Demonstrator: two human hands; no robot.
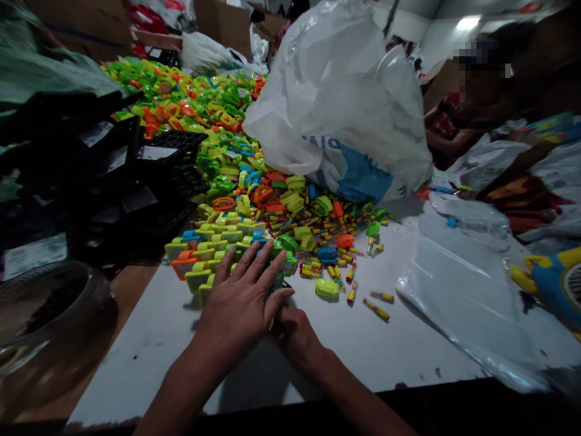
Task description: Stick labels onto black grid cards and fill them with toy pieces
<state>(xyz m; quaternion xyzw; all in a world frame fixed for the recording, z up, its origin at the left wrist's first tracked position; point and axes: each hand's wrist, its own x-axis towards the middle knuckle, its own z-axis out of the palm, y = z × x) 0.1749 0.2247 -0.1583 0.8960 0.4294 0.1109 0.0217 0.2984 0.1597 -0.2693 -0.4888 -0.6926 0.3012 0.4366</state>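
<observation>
My left hand [240, 287] lies flat with fingers spread over rows of bright plastic toy pieces [204, 254], mostly yellow-green with some orange and blue, standing close together in a block. Just beneath its thumb, my right hand [299, 339] is curled at the block's near right corner. Its fingertips are hidden, so what they grip cannot be made out. To the right of both hands lie a loose yellow-green piece [327, 287], a blue piece [327, 254] and several small yellow-and-red tubes [376, 310].
A large heap of coloured toy pieces [227, 151] covers the far table, beside a big white plastic bag [340, 103]. Black trays [149, 175] are stacked left, near a clear round container [97, 290]. Clear plastic bags [458, 284] lie right. Another person [476, 109] sits beyond.
</observation>
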